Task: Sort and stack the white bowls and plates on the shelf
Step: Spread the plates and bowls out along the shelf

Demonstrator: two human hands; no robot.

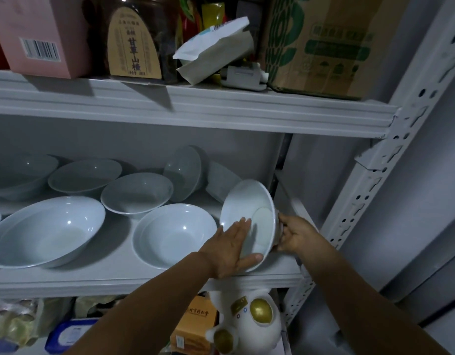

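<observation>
The tilted white bowl (249, 201) is at the right end of the middle shelf (144, 278); whether its lower rim rests there cannot be told. The right hand (295, 237) grips its foot from behind. The left hand (231, 247) lies flat, fingers straight against its inside. Just left of it sits a wide bowl (173, 234). Behind it are two leaning bowls (182, 172), and farther left are single bowls (85, 176). Assessment: no stack visible, no plates identifiable; sorting has barely begun.

Dim, bluish light; back bowls (136, 192) in shadow under upper shelf (195, 108); small glare spots on front bowls (173, 235); edges bowed, soft.
</observation>
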